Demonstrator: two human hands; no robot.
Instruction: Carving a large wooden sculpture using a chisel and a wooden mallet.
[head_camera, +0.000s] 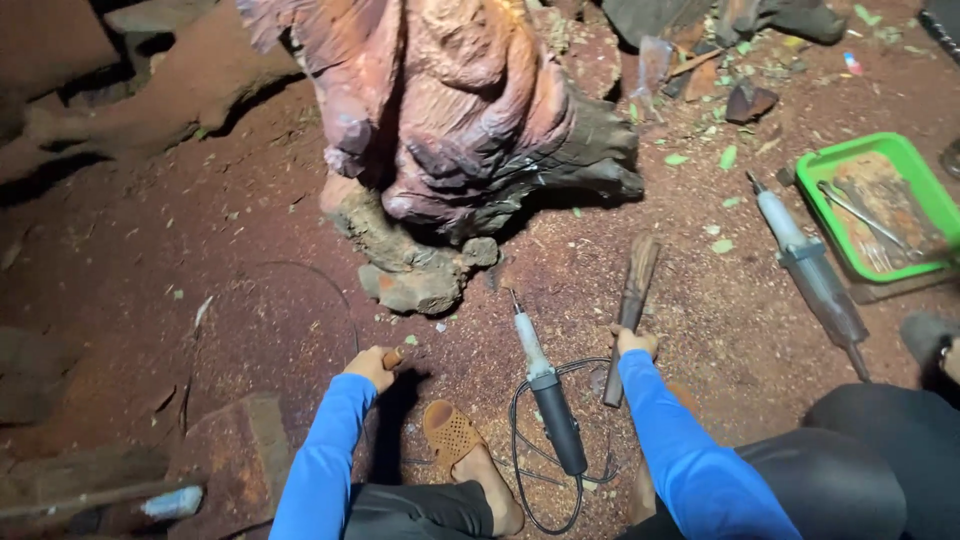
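Right hand gripping a wooden mallet, left hand clutching a small wooden handle, green tray holding metal chisels

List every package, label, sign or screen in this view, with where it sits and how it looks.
No signs or screens show.
Green tray: right side on the ground, rectangular, bright green, holding metal tools.
Small wrapper scrap: top right on the dirt, red, white and blue, too small to tell more.
Clear plastic piece: beside the carved wood, crumpled, see-through.
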